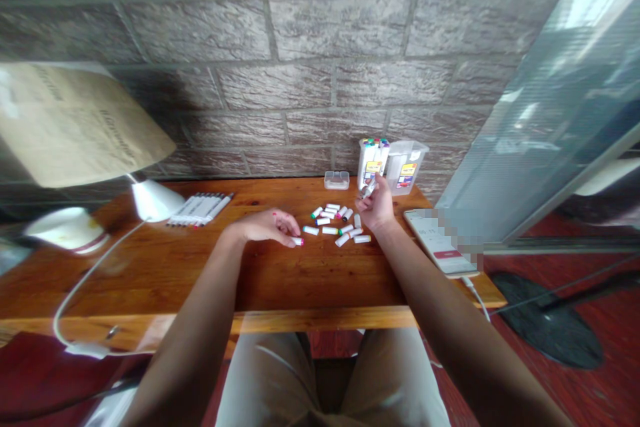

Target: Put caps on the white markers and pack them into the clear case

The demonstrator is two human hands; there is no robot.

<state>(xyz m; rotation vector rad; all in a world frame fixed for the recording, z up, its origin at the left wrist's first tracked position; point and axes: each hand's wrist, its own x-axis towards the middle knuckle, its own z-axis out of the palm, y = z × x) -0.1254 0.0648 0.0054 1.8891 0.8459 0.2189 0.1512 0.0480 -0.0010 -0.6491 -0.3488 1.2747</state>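
My left hand [267,225] rests on the wooden table [200,280], its fingertips pinching a white marker cap with a pink tip [298,241]. My right hand [377,205] is raised a little above the table and grips a marker [369,188] near the clear marker box [373,159]. Several loose white caps [336,221] with coloured ends lie scattered between the two hands. A row of uncapped markers [200,209] lies side by side at the left back of the table.
A second clear container [407,167] and a small clear plastic box [337,179] stand by the brick wall. A phone [440,243] with a cable lies at the right edge. A white desk lamp [150,200] and a brown envelope [70,123] are on the left.
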